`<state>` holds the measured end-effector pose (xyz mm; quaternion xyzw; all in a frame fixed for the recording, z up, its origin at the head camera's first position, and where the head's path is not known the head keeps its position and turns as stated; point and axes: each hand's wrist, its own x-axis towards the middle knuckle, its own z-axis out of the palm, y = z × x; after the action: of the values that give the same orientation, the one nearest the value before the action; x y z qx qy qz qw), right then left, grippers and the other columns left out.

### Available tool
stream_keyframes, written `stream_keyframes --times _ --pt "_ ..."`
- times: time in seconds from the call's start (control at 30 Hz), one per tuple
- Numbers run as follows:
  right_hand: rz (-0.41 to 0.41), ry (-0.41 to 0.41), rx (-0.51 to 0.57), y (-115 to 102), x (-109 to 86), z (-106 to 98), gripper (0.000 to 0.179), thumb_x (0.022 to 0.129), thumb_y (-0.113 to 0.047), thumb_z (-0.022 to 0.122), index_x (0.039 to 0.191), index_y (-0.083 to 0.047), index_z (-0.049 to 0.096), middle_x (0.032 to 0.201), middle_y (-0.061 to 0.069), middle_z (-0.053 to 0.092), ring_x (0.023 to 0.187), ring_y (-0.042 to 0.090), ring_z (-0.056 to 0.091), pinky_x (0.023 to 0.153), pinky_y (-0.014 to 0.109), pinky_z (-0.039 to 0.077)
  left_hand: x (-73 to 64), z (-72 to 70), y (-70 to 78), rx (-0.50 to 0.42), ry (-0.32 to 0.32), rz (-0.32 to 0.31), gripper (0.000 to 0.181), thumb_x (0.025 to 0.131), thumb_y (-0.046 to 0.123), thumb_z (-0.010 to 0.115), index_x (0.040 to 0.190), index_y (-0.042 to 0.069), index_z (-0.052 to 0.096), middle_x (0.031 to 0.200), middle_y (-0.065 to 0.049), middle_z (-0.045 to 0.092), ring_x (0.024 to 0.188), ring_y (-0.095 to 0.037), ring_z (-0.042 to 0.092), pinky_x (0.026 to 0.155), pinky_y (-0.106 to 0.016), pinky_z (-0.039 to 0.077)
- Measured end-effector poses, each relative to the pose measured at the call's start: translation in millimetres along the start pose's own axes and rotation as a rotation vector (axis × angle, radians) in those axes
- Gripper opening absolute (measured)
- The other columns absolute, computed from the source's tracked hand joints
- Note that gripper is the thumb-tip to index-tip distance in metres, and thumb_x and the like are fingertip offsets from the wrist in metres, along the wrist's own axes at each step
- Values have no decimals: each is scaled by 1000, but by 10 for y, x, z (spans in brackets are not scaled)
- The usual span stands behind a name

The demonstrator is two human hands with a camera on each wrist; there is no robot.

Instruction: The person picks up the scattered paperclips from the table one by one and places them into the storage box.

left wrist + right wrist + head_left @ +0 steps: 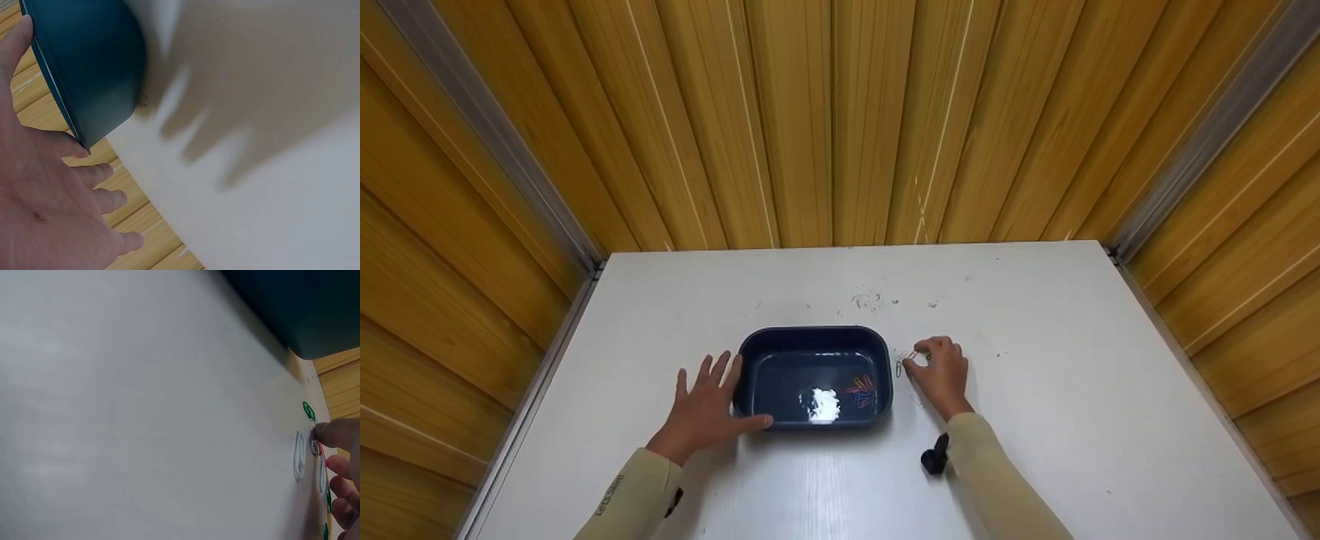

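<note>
A dark blue rectangular tray (814, 339) stands on the white table, with several coloured paper clips (862, 391) heaped in its right end. My left hand (705, 409) lies against the tray's left side, fingers spread, thumb and index finger touching the rim. To the right of the tray, my right hand (943, 375) pinches a red paper clip (322, 449) between thumb and fingertip, low at the table. Around those fingertips lie a green paper clip (308, 410), a white paper clip (299, 455) and other clips partly hidden by the fingers.
The white table (1057, 390) extends to both sides and in front of the tray. Dark scuff marks (867, 301) show behind the tray. Yellow wood-look panels (840, 120) wall in the back and sides. A black wrist mount (935, 456) sticks out from the right sleeve.
</note>
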<state>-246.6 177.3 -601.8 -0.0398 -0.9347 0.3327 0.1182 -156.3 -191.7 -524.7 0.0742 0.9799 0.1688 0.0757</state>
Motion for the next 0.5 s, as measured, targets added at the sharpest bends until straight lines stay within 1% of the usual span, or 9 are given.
stream_keyframes --times 0.2,0.33,0.5 --pt "-34 11 -14 -3 2 8 32 76 -24 81 101 -8 68 104 11 65 102 31 55 91 47 39 14 14 -12 31 5 11 114 71 77 62 154 9 23 161 -16 20 149 -42 13 114 -69 1" --pt "-15 -1 -14 -21 4 10 32 77 -24 80 103 -9 68 103 9 66 101 29 55 91 46 38 25 22 -13 22 6 14 114 71 76 63 154 9 23 161 -17 20 149 -42 12 114 -69 0" --pt "-2 -10 -20 -36 10 27 28 78 -21 79 102 -11 67 102 7 66 100 27 55 89 44 38 35 27 -10 7 -1 11 114 71 75 64 154 9 22 162 -16 19 149 -42 11 114 -68 -2"
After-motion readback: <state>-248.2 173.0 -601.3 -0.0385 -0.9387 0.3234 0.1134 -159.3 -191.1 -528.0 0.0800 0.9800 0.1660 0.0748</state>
